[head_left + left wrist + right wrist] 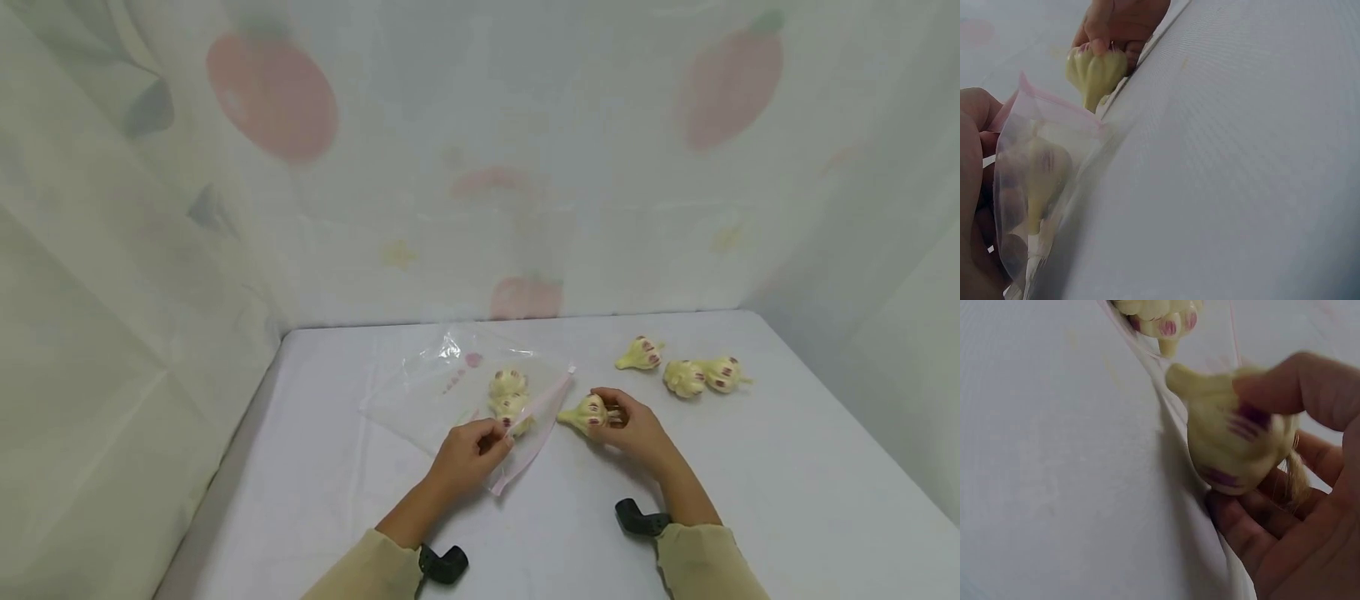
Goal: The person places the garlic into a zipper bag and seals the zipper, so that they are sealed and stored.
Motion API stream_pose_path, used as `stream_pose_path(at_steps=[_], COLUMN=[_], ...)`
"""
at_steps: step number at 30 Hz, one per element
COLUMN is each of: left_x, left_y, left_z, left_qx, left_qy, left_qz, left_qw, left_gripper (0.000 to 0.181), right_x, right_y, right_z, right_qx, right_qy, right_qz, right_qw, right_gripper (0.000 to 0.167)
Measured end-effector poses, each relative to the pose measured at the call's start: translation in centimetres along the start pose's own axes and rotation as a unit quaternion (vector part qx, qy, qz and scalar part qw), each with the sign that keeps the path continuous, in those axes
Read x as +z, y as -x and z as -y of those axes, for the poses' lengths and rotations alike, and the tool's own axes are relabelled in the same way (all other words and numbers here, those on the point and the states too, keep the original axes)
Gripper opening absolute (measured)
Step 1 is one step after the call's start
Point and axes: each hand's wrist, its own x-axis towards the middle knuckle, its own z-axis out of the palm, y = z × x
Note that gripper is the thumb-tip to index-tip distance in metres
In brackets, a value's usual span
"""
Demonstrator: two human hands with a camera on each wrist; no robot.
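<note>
A clear plastic bag (420,392) with a pink edge lies on the table, its pink-edged opening facing right. Garlic bulbs (508,383) show through its plastic. My left hand (467,454) pinches the bag's edge near the opening; the left wrist view has the pink strip (1060,109) raised beside a bulb (1047,172) inside. Just right of the opening, my right hand (637,429) grips another garlic bulb (588,414), stem pointing left toward the bag. In the right wrist view thumb and fingers hold this bulb (1241,437) from both sides, its root tuft toward the palm.
At the back right of the white table (787,467) lie a single garlic bulb (641,354) and two more side by side, one bulb (684,378) touching the other bulb (723,374). A printed curtain (420,208) hangs behind the table and along its sides.
</note>
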Motion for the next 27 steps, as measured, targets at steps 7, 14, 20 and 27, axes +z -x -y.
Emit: stream_pose_path(at_steps=[7, 14, 20, 27], left_x=[0.0, 0.2, 0.3, 0.3], left_y=[0.0, 0.0, -0.1, -0.2], left_z=[0.0, 0.1, -0.1, 0.0], left_qx=[-0.01, -0.013, -0.008, 0.012], left_qy=[0.003, 0.008, 0.007, -0.003], left_qz=[0.002, 0.001, -0.003, -0.015], left_qw=[0.9999, 0.9999, 0.9999, 0.9998], left_gripper=[0.009, 0.009, 0.013, 0.015], right_x=[0.0, 1.8, 3.9, 5.8], right_y=[0.4, 0.4, 0.4, -0.1], right_z=[0.7, 1.8, 2.6, 2.9], right_qx=[-0.008, -0.03, -0.039, -0.06], right_qy=[-0.057, -0.06, -0.041, -0.007], right_qz=[0.012, 0.039, 0.032, 0.0], right_qw=[0.9983, 0.997, 0.9979, 0.9982], right_gripper=[0.066, 0.062, 0.063, 0.063])
